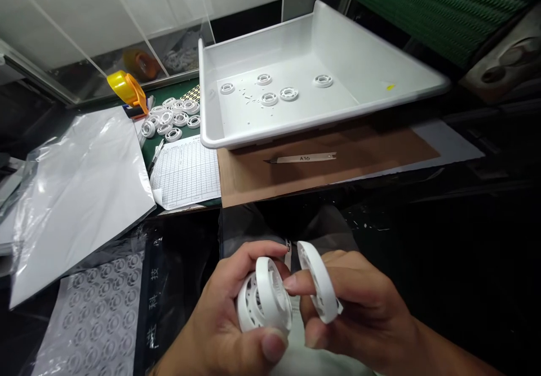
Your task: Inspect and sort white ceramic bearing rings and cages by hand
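Low in the view, my left hand (pixel 228 314) is wrapped round a small group of white plastic rings (pixel 264 300), one of them standing on edge against the others. Close by on the right, my right hand (pixel 359 302) holds a single white ring (pixel 319 283), tilted upright, with a finger passing through it. The tip of that finger touches or nearly touches the rings in my left hand. Both hands are above the lap, in front of the table edge.
A white tray (pixel 355 105) holds several rings and small scraps. Left of it lie a pile of rings (pixel 173 118), a tape dispenser (pixel 129 91), a printed sheet (pixel 186 170) and plastic-wrapped sheets (pixel 88 195). A knife marked A16 (pixel 302 158) rests on brown board (pixel 245 181).
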A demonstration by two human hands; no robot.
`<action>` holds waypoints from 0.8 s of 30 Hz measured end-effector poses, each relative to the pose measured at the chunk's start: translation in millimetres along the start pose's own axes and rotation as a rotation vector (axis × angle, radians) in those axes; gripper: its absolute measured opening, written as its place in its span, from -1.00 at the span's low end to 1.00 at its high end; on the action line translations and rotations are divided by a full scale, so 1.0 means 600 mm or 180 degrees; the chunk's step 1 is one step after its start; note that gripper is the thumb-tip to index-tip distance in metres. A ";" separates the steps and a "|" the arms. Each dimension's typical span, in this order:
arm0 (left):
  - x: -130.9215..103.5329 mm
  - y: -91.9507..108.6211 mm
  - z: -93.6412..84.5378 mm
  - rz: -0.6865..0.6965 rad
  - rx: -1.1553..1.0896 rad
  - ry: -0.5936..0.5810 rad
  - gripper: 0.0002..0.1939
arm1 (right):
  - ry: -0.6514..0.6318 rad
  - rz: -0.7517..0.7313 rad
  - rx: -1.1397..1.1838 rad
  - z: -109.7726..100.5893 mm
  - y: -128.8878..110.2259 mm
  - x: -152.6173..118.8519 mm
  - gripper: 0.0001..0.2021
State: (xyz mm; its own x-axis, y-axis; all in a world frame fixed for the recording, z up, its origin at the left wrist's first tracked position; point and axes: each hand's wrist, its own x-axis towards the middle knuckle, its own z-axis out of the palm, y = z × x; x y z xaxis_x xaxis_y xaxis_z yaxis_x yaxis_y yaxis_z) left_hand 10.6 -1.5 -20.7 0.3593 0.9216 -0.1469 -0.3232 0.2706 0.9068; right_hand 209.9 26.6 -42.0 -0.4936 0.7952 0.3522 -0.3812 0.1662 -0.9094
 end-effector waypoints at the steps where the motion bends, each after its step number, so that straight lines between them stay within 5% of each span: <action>1: 0.000 0.001 0.000 -0.0003 -0.0040 -0.0001 -0.34 | -0.0062 0.0007 -0.0030 0.002 0.000 0.002 -0.73; 6: 0.003 0.001 0.000 0.0016 -0.0127 -0.0029 -0.23 | -0.0209 0.0383 0.0013 0.011 -0.001 0.006 -0.74; 12: 0.004 -0.011 -0.015 -0.0019 -0.0400 0.0042 -0.01 | 0.0683 0.1337 0.1606 -0.005 -0.002 -0.007 -0.58; 17: 0.005 -0.006 -0.023 -0.0070 -0.0551 -0.0237 -0.09 | 0.0341 0.1561 0.2040 -0.009 -0.011 -0.004 -0.54; 20: 0.007 -0.002 -0.022 -0.0105 -0.0589 -0.0232 -0.08 | 0.0302 0.1807 0.1791 0.000 -0.019 0.001 -0.55; 24: 0.009 -0.003 -0.021 -0.0250 -0.0485 0.0078 -0.03 | -0.0082 0.1501 0.0622 0.008 -0.023 0.011 -0.68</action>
State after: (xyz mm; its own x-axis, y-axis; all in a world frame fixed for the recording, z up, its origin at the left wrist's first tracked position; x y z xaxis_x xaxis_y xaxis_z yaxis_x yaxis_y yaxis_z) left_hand 1.9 6.3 -28.1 0.3677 0.9020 -0.2262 -0.4246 0.3793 0.8221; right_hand 208.1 26.5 -25.9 -0.6653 0.7423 -0.0790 -0.2502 -0.3215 -0.9133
